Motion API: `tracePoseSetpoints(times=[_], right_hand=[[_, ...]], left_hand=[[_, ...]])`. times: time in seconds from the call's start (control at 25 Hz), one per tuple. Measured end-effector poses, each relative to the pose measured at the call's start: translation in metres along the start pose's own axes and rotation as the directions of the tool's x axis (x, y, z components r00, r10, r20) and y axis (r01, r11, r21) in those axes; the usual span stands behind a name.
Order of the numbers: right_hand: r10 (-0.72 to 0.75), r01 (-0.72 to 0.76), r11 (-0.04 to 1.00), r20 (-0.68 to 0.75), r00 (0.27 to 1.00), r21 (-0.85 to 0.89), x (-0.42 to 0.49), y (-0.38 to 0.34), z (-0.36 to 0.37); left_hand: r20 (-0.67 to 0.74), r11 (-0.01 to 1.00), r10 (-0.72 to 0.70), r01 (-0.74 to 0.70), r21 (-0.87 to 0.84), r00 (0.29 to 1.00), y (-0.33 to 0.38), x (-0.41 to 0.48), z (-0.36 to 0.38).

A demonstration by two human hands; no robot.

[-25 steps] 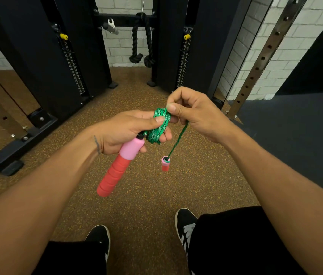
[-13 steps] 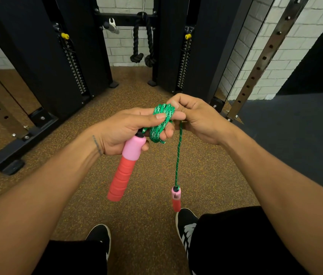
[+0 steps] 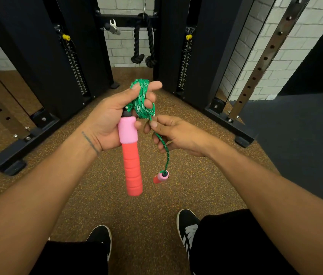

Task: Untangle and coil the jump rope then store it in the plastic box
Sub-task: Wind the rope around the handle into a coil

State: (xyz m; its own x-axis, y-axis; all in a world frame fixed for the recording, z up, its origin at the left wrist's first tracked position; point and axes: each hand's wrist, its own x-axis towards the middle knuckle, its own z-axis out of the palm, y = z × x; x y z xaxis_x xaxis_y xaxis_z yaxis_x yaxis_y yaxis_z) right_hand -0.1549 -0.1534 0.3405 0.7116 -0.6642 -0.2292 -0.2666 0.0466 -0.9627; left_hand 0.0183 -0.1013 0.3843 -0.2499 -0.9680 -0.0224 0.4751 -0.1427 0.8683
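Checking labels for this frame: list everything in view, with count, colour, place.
rope: 1, green, coiled round left fingers, tail down through right hand
held handle: 1, pink and red, in left palm
loose handle: 1, pink and red, dangling on rope tail
columns: 2, black, back left and right
pins: 2, yellow, one on each column
cable rope: 1, black, hanging back centre
upright: 1, steel, holed, right
wall: 1, white brick, back
floor: 1, brown speckled
mat: 1, dark, right
shoes: 2, black and white, bottom
shorts: 1, black, bottom
left hand: grips held handle and coil
right hand: pinches rope tail
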Motion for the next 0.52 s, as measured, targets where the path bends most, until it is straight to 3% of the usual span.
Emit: tracePoseSetpoints(times=[0.08,0.24,0.52], right_hand=[[0.007,-0.007,0.999,-0.003,1.000,-0.036,0.000,-0.004,0.002],[0.001,-0.002,0.995,-0.006,1.000,-0.104,-0.006,-0.011,0.000],[-0.025,0.026,0.995,0.006,1.000,-0.099,-0.012,-0.015,-0.004]], left_hand=[[-0.080,1.000,0.006,-0.006,0.001,0.997,0.000,0.002,0.000],[-0.239,0.986,0.053,-0.013,0.165,0.969,-0.003,0.003,0.000],[-0.226,0.947,0.016,0.057,0.316,0.974,-0.003,0.002,-0.001]])
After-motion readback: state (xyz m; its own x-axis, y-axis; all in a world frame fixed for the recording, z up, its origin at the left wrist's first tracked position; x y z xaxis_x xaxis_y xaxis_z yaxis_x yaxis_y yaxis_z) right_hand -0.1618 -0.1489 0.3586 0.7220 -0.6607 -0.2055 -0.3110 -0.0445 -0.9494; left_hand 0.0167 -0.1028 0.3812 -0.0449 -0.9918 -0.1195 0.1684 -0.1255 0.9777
